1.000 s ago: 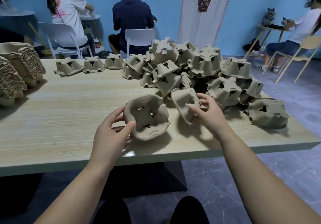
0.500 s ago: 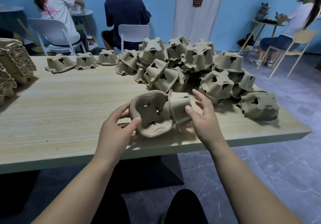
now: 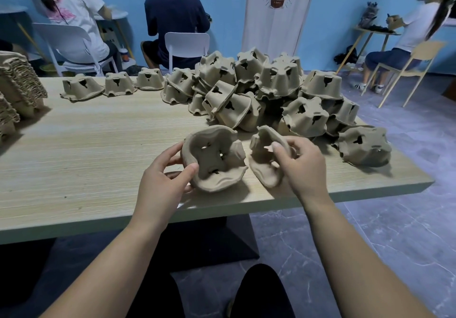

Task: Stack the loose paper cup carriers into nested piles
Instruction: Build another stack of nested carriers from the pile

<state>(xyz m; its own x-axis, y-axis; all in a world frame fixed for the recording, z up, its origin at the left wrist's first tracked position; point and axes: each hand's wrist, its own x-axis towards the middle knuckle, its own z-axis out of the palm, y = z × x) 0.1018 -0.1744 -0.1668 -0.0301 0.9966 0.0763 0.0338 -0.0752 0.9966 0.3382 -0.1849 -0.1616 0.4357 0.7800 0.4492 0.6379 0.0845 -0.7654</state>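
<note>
Carriers of brown moulded pulp are in both hands, just in front of the loose heap (image 3: 271,88) on the wooden table (image 3: 86,144). The left hand (image 3: 162,182) grips the first carrier (image 3: 214,159) by its rim, thumb curled over the near edge, with the hollow side tilted toward the camera. The right hand (image 3: 301,164) pinches the second carrier (image 3: 265,162) on edge, thumb and fingers closed round its rim. The two sit just beside each other; whether they touch I cannot tell. At the heap's right edge a lone carrier (image 3: 362,146) lies upside down. Left of the heap a row of three (image 3: 118,84) stands upside down. Far left of the heap are nested piles (image 3: 19,85). Behind the heap people sit on chairs, and a white banner (image 3: 278,9) hangs on the blue wall.
</note>
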